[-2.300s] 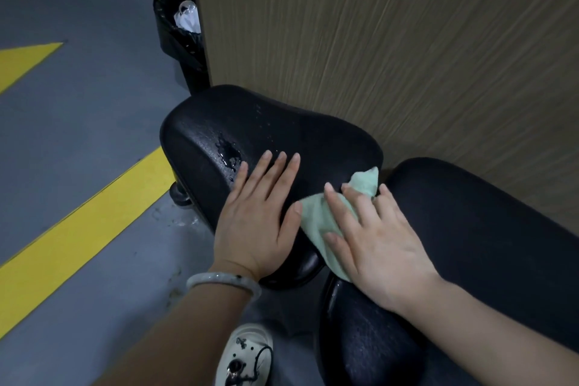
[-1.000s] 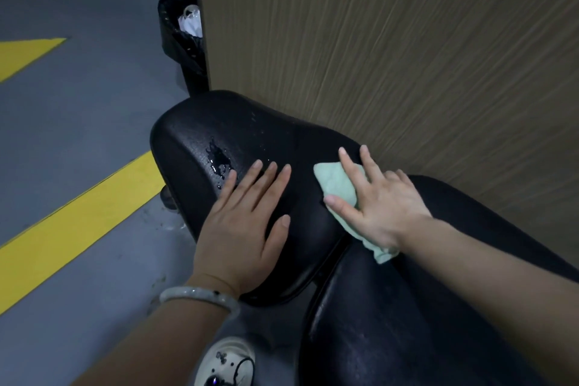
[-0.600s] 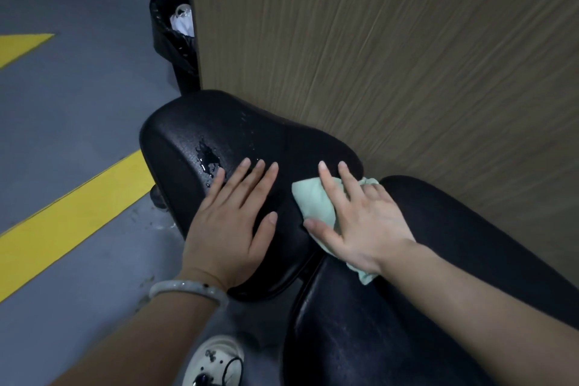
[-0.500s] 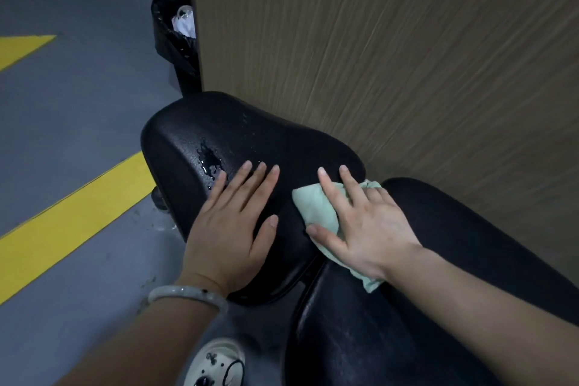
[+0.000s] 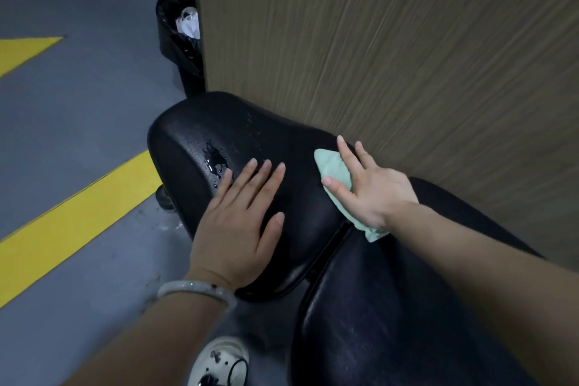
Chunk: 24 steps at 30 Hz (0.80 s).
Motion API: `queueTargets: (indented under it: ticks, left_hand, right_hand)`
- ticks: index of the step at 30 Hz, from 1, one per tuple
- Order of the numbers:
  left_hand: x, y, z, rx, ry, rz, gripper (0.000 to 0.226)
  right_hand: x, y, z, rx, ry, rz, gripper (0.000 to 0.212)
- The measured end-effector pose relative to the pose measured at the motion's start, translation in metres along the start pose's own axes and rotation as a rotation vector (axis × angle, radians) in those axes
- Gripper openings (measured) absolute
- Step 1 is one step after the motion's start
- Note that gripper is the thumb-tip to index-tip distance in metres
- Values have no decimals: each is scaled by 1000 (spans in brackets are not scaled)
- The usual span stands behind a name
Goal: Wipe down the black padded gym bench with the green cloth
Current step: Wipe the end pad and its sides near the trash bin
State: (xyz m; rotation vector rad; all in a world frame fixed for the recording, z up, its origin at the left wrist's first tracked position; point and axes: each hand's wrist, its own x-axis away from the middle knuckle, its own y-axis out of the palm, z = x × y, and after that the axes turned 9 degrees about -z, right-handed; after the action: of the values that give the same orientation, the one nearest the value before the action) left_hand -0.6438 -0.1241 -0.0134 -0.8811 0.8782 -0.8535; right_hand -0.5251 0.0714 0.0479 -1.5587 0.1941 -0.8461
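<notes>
The black padded bench [image 5: 219, 122], two glossy cushions set end to end against a wood-grain panel, carries a small puddle on the far cushion, while the pale green cloth [image 5: 333, 168] lies crumpled on that cushion's near right edge, trailing over the gap between cushions.

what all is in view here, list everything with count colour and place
seat pad: 1, black, centre, beside the wall
back pad: 1, black, lower right
puddle: 1, clear, on the seat pad's left part
cloth: 1, green, on the seat pad under the right hand
wall: 1, wood-grain brown, upper right
bin: 1, black, white rubbish inside, by the wall's corner
floor: grey, left
stripes: yellow, on the floor
shoe: 1, white, bottom centre
bracelet: 1, pale, left wrist
left hand: flat on the seat pad
right hand: pressing the cloth
</notes>
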Motion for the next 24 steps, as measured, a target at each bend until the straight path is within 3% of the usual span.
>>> queueTargets:
  ticks: [8,18,24]
  left_hand:
    - [-2,0,0,20,-12,-8,60]
    - [0,-1,-1,36,-11,-12,59]
    - [-2,-1,1,34,-27,-9,60]
  right_hand:
    - [43,21,-27,146,-62,8,81]
    - [69,34,-36,38,-101,17,72]
    - [18,15,-22,-102,125,15,71]
